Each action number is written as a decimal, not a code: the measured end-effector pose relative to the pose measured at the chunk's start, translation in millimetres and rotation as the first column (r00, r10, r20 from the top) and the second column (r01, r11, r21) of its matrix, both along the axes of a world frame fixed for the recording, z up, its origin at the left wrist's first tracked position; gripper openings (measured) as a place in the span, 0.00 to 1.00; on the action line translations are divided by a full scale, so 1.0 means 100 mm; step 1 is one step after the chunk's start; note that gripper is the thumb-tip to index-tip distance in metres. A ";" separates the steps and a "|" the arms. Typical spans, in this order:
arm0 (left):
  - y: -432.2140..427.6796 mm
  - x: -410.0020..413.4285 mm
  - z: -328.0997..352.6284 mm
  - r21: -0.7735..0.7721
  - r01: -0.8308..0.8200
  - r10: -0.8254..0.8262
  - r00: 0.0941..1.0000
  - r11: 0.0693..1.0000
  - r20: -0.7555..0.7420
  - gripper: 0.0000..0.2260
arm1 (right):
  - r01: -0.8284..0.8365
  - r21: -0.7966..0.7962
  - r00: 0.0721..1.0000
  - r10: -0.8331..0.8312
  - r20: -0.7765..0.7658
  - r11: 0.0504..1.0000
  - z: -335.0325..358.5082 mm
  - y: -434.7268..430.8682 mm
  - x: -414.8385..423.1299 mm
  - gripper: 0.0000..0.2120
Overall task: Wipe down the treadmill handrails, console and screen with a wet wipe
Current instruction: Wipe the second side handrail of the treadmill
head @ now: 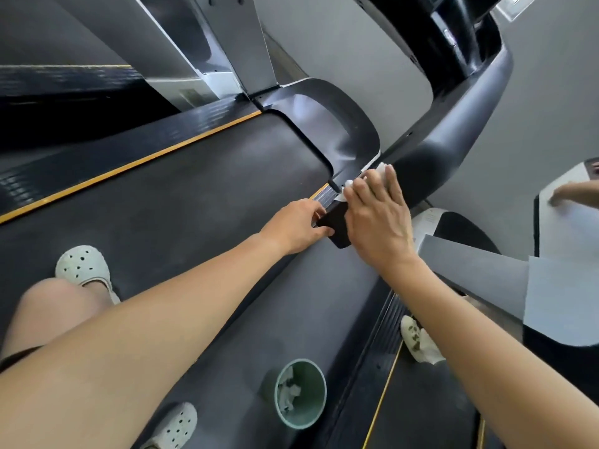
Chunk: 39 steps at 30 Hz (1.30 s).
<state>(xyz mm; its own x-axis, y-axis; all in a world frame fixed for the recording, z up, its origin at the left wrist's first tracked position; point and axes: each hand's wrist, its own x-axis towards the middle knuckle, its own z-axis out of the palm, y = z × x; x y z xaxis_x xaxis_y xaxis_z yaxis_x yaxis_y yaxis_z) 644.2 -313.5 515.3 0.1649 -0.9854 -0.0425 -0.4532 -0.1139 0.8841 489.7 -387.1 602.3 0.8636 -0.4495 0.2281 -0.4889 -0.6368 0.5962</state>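
Left hand (298, 226) curled its fingers round the near end of the handrail (453, 137) and gripped the black tip on the side facing the running belt (162, 196). Lower down, between the two forearms, a green bin (299, 392) stood on the belt with crumpled white wipes inside it.

Just beside the left hand, on the other side of the rail end, the right hand (377, 218) lay flat with its fingers straight and spread. It pressed the wet wipe (376, 171) onto the top of the same rail, and only a white edge of the wipe showed past the fingertips.

From there the handrail's long axis ran away from the body, up and to the right, curving toward the dark console (460, 27) at the top of the view. The screen could not be made out. The wipe sat at the rail's near end, so nearly all of its length lay ahead of the right fingertips. A stroke would probably need to follow that axis outward, with the right hand leading and the left bracing.

At the far right edge another person's hand (570, 196) reached over a pale surface (564, 234), well apart from the work.
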 end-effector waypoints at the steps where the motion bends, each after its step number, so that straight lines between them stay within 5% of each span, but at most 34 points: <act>1: 0.00 0.00 -0.01 -0.005 -0.001 0.001 1.000 1.000 -0.001 0.15 | 0.009 0.001 1.000 -0.009 0.010 1.000 -0.10 0.06 0.00 0.21; 9: 0.03 0.00 -0.06 -0.018 -0.024 0.023 0.998 1.000 -0.052 0.05 | -0.063 0.035 0.984 0.068 -0.163 0.997 -0.34 0.19 -0.10 0.23; 16: -0.02 -0.06 0.05 0.026 -0.037 0.037 0.999 0.999 -0.025 0.09 | -0.047 -0.027 0.992 0.050 0.118 0.999 -0.21 0.07 -0.09 0.20; 22: 0.00 -0.05 0.09 0.024 -0.028 0.029 0.999 0.999 -0.033 0.09 | -0.156 0.049 0.988 0.156 0.000 0.987 -0.39 0.13 -0.33 0.25; 29: -0.07 -0.08 0.23 0.068 -0.044 0.046 0.998 0.997 -0.032 0.12 | -0.132 -0.007 0.942 0.128 0.310 0.991 -0.31 0.15 -0.41 0.22; 31: -0.07 -0.09 0.24 0.077 -0.045 0.046 0.999 0.996 -0.012 0.12 | -0.158 -0.001 0.953 0.153 0.263 0.987 -0.57 0.22 -0.41 0.23; 35: -0.05 -0.08 0.22 0.099 -0.012 0.015 0.999 0.995 -0.029 0.18 | -0.212 0.023 0.973 0.213 -0.090 0.977 -0.96 0.29 -0.60 0.25; 39: -0.04 -0.09 0.21 0.067 -0.043 0.044 0.999 0.997 -0.014 0.15 | -0.208 -0.014 0.978 0.208 -0.018 0.978 -0.75 0.21 -0.65 0.26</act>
